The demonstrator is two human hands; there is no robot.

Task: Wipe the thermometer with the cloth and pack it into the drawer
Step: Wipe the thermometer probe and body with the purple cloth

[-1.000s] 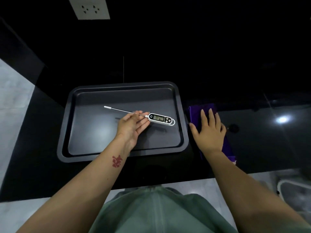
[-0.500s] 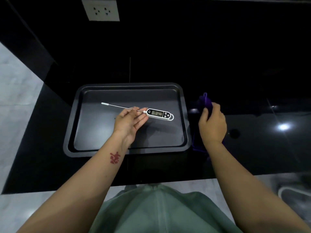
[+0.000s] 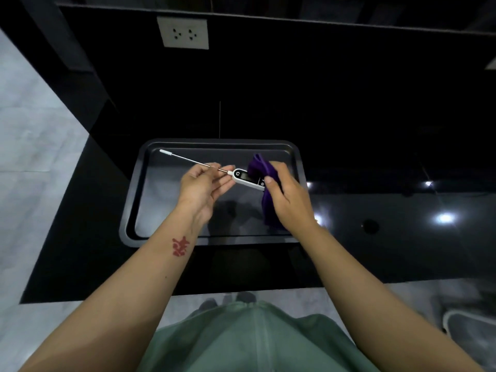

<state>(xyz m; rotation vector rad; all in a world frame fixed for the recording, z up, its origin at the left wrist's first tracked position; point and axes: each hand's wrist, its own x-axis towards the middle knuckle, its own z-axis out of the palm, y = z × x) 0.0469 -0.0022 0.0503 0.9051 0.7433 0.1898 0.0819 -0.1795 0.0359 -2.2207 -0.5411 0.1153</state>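
Thermometer point(image 3: 243, 178): held above tray point(image 3: 139, 189), probe pointing far-left, display body toward your right. Your left hand point(image 3: 200, 187) pinches probe shaft just beside body. Your right hand point(image 3: 285, 196) grips purple cloth point(image 3: 264, 170), now pressed against body's right end; half a second ago cloth was only just lifted off bench point(image 3: 402, 237), beside tray. Meaning, as judged: wiping stage beginning, packing not yet started. Tray: nothing resting inside. Drawer: not in view. Wall socket point(image 3: 183, 33) above, on dark back wall.
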